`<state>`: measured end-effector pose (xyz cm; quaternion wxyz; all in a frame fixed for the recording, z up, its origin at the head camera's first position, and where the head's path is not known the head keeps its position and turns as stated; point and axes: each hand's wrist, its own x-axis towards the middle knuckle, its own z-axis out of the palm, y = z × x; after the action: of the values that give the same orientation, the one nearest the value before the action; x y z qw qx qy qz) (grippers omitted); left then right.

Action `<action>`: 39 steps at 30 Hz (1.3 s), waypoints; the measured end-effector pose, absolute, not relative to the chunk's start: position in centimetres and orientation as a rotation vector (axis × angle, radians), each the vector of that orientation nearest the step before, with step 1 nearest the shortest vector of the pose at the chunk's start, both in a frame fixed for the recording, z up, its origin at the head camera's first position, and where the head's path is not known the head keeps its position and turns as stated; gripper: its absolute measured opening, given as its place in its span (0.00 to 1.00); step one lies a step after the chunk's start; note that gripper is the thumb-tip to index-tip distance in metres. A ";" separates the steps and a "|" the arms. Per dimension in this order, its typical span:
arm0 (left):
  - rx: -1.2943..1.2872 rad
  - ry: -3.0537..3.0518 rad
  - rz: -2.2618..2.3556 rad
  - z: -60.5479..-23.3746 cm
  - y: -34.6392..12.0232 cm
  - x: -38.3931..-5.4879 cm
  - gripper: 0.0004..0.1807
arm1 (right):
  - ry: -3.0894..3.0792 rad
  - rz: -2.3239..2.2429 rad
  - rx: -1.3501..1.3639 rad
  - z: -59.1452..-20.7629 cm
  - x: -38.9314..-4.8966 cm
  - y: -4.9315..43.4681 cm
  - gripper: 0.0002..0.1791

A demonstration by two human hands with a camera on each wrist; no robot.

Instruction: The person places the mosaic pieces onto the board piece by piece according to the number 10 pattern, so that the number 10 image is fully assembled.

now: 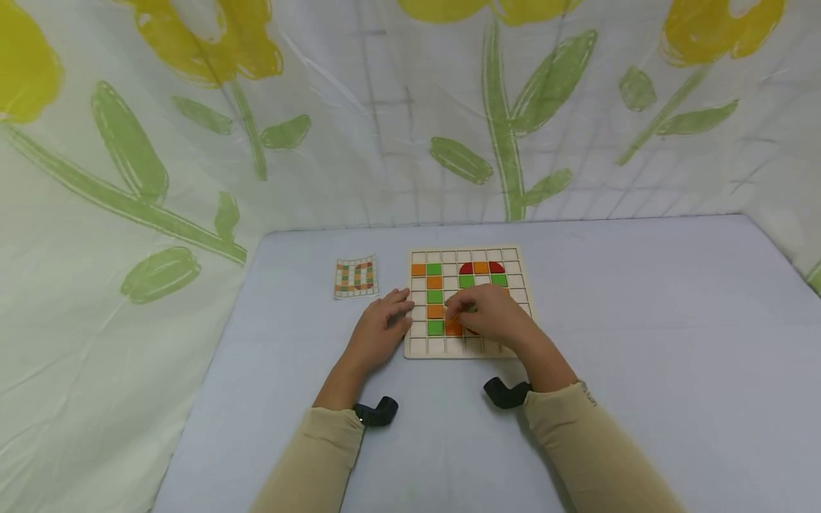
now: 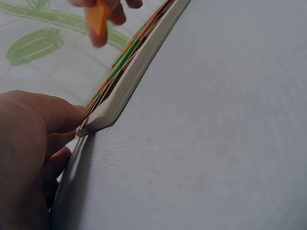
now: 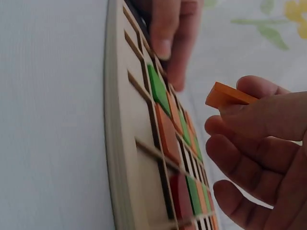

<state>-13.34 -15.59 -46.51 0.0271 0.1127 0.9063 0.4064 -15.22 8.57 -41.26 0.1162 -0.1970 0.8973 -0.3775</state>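
Note:
A wooden grid board (image 1: 417, 349) lies on the table, with green, orange and dark red tiles in some of its cells. Over its lower middle, my right hand (image 1: 490, 311) pinches an orange square tile (image 3: 228, 96) between thumb and index finger, raised above the board. The other fingers of that hand curl loosely. At the board's left edge rests my left hand (image 1: 380, 329), its thumb (image 2: 67, 112) and fingertips touching the rim, fingers relaxed. One orange tile (image 1: 453, 328) sits in a cell beside a green tile (image 1: 435, 328). The right hand covers part of the grid.
A small pattern card (image 1: 356, 278) with a similar coloured grid lies to the left of the board. Behind the pale table (image 1: 641, 342) hangs a white curtain (image 1: 359, 164) with yellow flowers and green leaves. Each wrist wears a black camera mount (image 1: 378, 412).

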 end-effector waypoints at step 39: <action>0.378 2.836 1.226 -46.2 -15.7 -13.3 0.17 | 2.701 -0.821 -0.793 -42.7 -15.3 2.7 0.04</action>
<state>-13.26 -15.69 -46.23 0.0144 0.1214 0.9111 0.3937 -15.29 2.73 -42.70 0.1045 -0.2690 0.9161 -0.2784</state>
